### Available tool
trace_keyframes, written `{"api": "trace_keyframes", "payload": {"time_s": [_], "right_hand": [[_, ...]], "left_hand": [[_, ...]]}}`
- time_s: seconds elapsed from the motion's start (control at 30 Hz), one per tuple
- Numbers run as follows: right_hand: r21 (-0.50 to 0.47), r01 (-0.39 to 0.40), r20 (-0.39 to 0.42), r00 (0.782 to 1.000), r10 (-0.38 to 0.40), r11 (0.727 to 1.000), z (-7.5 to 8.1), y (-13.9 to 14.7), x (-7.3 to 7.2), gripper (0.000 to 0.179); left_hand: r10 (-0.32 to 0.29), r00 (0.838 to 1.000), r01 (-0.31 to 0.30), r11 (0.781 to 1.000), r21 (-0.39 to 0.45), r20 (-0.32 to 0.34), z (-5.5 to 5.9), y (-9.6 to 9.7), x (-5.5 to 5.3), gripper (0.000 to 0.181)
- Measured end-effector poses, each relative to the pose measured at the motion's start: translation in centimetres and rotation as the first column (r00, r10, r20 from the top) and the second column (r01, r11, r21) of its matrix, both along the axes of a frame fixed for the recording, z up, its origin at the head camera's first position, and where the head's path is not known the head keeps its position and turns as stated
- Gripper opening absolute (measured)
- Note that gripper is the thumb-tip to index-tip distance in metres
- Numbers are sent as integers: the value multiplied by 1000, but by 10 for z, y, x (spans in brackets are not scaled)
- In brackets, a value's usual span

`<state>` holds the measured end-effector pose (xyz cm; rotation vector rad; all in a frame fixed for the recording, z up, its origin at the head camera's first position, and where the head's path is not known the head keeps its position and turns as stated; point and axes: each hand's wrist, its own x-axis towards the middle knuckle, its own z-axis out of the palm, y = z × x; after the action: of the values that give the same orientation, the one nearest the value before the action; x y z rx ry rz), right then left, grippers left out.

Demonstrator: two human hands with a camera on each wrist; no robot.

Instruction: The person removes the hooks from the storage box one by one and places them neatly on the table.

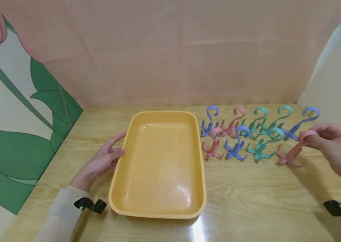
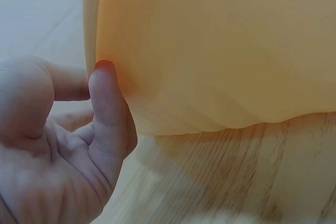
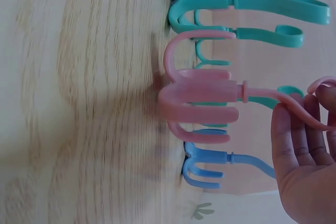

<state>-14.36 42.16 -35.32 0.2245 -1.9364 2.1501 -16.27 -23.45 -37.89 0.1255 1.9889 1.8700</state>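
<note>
A yellow plastic tray [image 1: 158,215] lies on the wooden table. My left hand [image 1: 105,159] pinches its left rim, thumb on one side and fingers on the other, as the left wrist view shows close up. On the right, my right hand [image 1: 336,148] holds a pink four-prong hook hanger [image 1: 289,155] by its curled top. Its prongs point up around the stem in the right wrist view, the base low over the table. Nearest to it stand a green hook hanger [image 1: 260,151] and a blue hook hanger [image 1: 292,132].
More hook hangers stand in two rows right of the tray, among them a pink one [image 1: 212,149] and a blue one [image 1: 235,149]. A pink sheet [image 1: 182,60] covers the wall behind the table [image 1: 249,198]. A flower-patterned panel [image 1: 13,134] rises at the left.
</note>
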Motion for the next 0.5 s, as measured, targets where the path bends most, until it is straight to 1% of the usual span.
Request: {"api": "trace_keyframes", "payload": {"time_s": [0.13,0.23,0.37,0.43,0.5], "right_hand": [[7,-8,-13,1000,8,1000,-3,-2,-5,13],[34,-4,1,1000,4,999,-5,-3,-6,14],[95,5,23,1000,-8,995,-5,-2,-6,16],[142,13,30,999,-18,990,-5,-1,-5,17],[168,17,33,999,-23,986,-6,0,-5,18]], "left_hand": [[1,1000,-1,1000,3,1,0,0,0,67],[-1,1000,1,1000,7,-4,0,1,0,67],[-2,1000,2,1000,10,-7,-1,1,-1,67],[-1,1000,1,1000,9,-6,-1,0,-1,67],[1,1000,-1,1000,9,-4,-1,0,-1,67]]}}
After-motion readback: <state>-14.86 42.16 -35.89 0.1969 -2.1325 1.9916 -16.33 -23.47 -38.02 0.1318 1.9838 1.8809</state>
